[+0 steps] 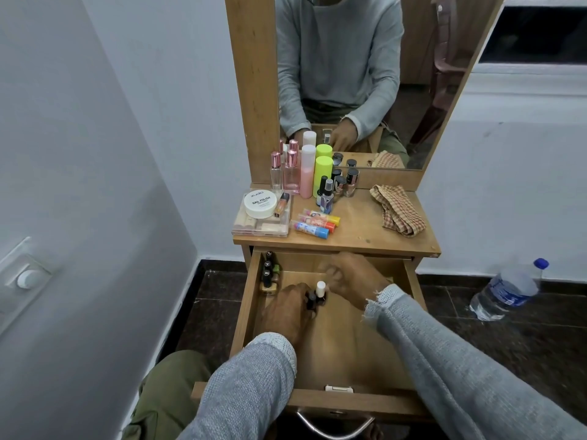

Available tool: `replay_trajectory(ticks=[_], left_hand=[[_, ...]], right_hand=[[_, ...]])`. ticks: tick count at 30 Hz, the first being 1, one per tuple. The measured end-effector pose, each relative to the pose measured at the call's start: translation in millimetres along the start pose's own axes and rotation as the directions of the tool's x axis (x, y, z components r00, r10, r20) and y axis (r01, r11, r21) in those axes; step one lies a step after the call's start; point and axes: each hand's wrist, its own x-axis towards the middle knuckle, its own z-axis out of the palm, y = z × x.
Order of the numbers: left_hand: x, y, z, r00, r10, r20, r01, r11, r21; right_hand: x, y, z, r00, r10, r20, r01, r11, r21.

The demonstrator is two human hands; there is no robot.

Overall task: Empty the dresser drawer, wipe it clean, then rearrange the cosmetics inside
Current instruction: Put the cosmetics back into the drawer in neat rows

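Drawer (pixel 333 354) is pulled fully out below the dresser top (pixel 355 230); its floor is mostly bare wood. I judge the emptying and wiping done and the rearranging just begun. A short row of nail polish bottles (pixel 270 274) stands along the drawer's back-left corner. My left hand (pixel 287 308) grips dark bottles beside a white-capped bottle (pixel 320 290) near the drawer's middle. My right hand (pixel 346 274) hovers just behind, fingers curled; whether it holds anything I cannot tell. Most cosmetics remain up top: tall bottles (pixel 308 176) at the back edge, palette with jar (pixel 262 215) at the left edge, lip balm tubes (pixel 314 222) toward the front. Checked cloth (pixel 397 211) lies at the right edge.
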Motion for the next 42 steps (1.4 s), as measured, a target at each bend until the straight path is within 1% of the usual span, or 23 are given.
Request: replay_trajectory(ticks=[1, 3, 5, 6, 8, 10, 11, 13, 15, 16, 18, 24, 28, 31, 33, 37, 40, 42], left_hand=[[-0.3, -0.3, -0.2, 1.000, 0.001, 0.005, -0.001, 1.000, -0.009], [-1.2, -0.8, 0.0, 1.000, 0.003, 0.007, -0.002, 1.000, -0.018], [-0.9, -2.5, 0.3, 1.000, 0.010, 0.001, -0.010, 1.000, -0.025], [-0.8, -3.5, 0.5, 1.000, 0.014, 0.004, -0.014, 0.999, -0.029], [-2.2, -3.6, -0.5, 1.000, 0.015, 0.010, -0.015, 1.000, -0.026], [-3.0, -3.6, -0.3, 1.000, 0.010, -0.004, -0.010, 1.000, -0.023], [-3.7, -3.1, -0.5, 1.000, 0.002, -0.013, -0.003, 1.000, -0.021], [-4.3, -1.9, -1.1, 1.000, -0.009, -0.014, 0.008, 1.000, -0.030], [-3.6, -2.5, -0.6, 1.000, -0.005, -0.014, 0.004, 0.999, -0.039], [-3.5, -2.9, -0.2, 1.000, 0.000, -0.018, -0.001, 0.999, -0.038], [-3.8, -3.6, 0.2, 0.999, 0.010, -0.038, -0.012, 0.999, -0.033], [-3.6, -2.1, -0.4, 0.999, 0.006, -0.050, -0.006, 1.000, -0.013], [-4.1, -2.9, 0.4, 0.999, 0.007, -0.037, -0.007, 1.000, -0.006], [-3.4, -3.5, 1.3, 0.999, -0.005, -0.034, 0.005, 1.000, 0.003], [-2.8, -3.9, 2.3, 1.000, -0.015, -0.025, 0.015, 1.000, 0.007], [-1.8, -3.9, 3.6, 0.999, -0.044, -0.006, 0.044, 0.999, 0.011], [-2.0, -4.6, 4.1, 0.998, -0.062, 0.028, 0.061, 0.998, 0.034], [-1.1, -5.1, 4.5, 0.996, -0.071, 0.046, 0.069, 0.997, 0.045]], right_hand=[[1.8, -2.3, -10.5, 0.999, -0.020, -0.033, 0.021, 1.000, 0.013], [9.7, -6.6, -34.0, 0.976, -0.095, -0.196, 0.101, 0.995, 0.024], [25.8, -9.7, -58.5, 0.913, -0.138, -0.384, 0.155, 0.988, 0.015], [36.3, -11.2, -70.6, 0.885, -0.138, -0.445, 0.167, 0.986, 0.026], [59.0, -14.4, -92.6, 0.852, -0.142, -0.504, 0.179, 0.983, 0.027], [81.5, -14.8, -111.0, 0.857, -0.167, -0.487, 0.167, 0.985, -0.045], [92.0, -14.2, -118.2, 0.875, -0.197, -0.442, 0.163, 0.980, -0.113], [110.1, -15.4, -129.2, 0.926, -0.260, -0.273, 0.191, 0.948, -0.254], [123.4, -18.7, -133.6, 0.962, -0.259, -0.089, 0.216, 0.916, -0.338], [127.3, -20.0, -133.4, 0.967, -0.253, -0.039, 0.222, 0.905, -0.363], [131.2, -21.2, -129.8, 0.969, -0.246, -0.012, 0.221, 0.888, -0.402], [133.7, -16.3, -120.8, 0.965, -0.261, -0.026, 0.216, 0.844, -0.491], [130.0, -16.6, -123.1, 0.961, -0.274, -0.035, 0.219, 0.835, -0.504], [124.8, -16.5, -132.1, 0.956, -0.284, -0.070, 0.218, 0.852, -0.476], [118.5, -16.5, -142.5, 0.948, -0.299, -0.113, 0.220, 0.867, -0.447], [91.3, -17.6, -167.4, 0.909, -0.333, -0.253, 0.220, 0.895, -0.388], [55.6, -17.7, -177.9, 0.864, -0.331, -0.380, 0.219, 0.926, -0.308], [25.6, -18.5, -175.4, 0.842, -0.327, -0.429, 0.234, 0.938, -0.256]])
